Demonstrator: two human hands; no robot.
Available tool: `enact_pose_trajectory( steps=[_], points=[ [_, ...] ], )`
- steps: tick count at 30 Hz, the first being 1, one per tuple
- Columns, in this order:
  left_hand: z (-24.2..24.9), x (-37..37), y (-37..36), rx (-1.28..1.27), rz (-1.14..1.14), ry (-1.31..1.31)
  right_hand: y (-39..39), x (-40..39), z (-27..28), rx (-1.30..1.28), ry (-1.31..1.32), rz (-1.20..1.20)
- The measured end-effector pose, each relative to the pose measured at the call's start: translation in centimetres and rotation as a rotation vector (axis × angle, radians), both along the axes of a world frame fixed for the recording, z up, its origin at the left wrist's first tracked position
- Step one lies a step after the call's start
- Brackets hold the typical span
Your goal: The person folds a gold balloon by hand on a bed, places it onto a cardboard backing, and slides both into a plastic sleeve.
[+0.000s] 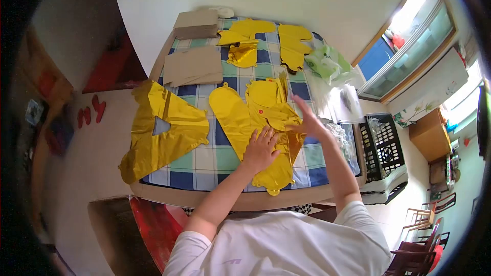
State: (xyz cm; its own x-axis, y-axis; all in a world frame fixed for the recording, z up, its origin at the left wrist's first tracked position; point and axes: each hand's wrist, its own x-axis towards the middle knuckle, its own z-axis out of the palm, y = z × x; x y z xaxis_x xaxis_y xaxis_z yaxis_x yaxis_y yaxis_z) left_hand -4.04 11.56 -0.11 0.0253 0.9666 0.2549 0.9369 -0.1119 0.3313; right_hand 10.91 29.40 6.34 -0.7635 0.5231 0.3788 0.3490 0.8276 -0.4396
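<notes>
A large gold foil balloon (230, 107), flat and partly folded, lies on the checkered cloth in front of me. My left hand (262, 149) rests on its middle with the fingers spread. At the balloon's right edge, my right hand (308, 120) is raised with thumb and fingers apart, holding nothing that I can see. A small red dot marks the foil above my left hand. To the left lies a gold foil letter A (143, 138), flat, with a triangular hole. More gold foil pieces (294, 46) lie at the far side.
Brown cardboard sheets (193, 66) are stacked at the far left of the checkered cloth (199, 171). Clear plastic bags (345, 103) and a green-white bag (327, 62) lie along the right side. Beyond the right edge stands a black crate (381, 145).
</notes>
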Motion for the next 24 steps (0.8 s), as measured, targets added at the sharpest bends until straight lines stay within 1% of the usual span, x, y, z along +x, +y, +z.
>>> enact_pose_trajectory(
  steps=[3,4,7,8,11,12,13,15,17,19,21,23,24],
  points=[
    [-0.2,0.1,0.1,0.011,0.004,0.009,-3.1,1.0,0.5,0.042,-0.238,-0.191],
    [-0.3,0.2,0.1,0.023,0.006,0.015,-1.2,1.9,-2.0,-0.093,-0.064,-0.272],
    [0.0,-0.1,0.1,0.017,-0.013,0.007,0.6,2.9,-3.9,-0.113,0.169,-0.528],
    [0.0,-0.2,0.2,0.029,-0.008,0.002,0.7,2.8,-3.7,-0.116,0.168,-0.605],
    [-0.1,0.0,-0.1,0.026,-0.014,-0.024,2.2,3.7,-2.4,-0.256,0.275,-0.877],
    [0.1,0.0,-0.1,0.013,-0.015,-0.031,3.0,4.2,-2.9,-0.220,0.343,-0.954],
    [0.4,-0.1,0.0,0.003,-0.014,-0.036,3.8,4.8,-3.7,-0.098,0.412,-0.966],
    [0.3,-0.2,0.2,0.000,-0.018,-0.035,1.2,3.6,-1.2,0.090,0.472,-0.899],
    [0.2,-0.2,0.3,0.002,-0.012,-0.031,-2.3,1.5,-0.8,0.022,0.447,-0.650],
    [0.1,0.0,0.1,0.006,-0.002,-0.019,-6.6,-0.5,1.3,0.359,0.079,-0.268],
    [0.0,0.1,0.1,0.008,0.003,-0.003,-6.6,0.1,-0.5,0.382,-0.142,-0.252],
    [0.0,0.0,0.2,0.013,0.002,0.003,-5.2,0.6,-2.6,0.285,-0.234,-0.340],
    [-0.2,-0.1,0.4,0.014,-0.002,-0.001,-4.1,0.9,-3.5,0.175,-0.218,-0.435]
  ],
)
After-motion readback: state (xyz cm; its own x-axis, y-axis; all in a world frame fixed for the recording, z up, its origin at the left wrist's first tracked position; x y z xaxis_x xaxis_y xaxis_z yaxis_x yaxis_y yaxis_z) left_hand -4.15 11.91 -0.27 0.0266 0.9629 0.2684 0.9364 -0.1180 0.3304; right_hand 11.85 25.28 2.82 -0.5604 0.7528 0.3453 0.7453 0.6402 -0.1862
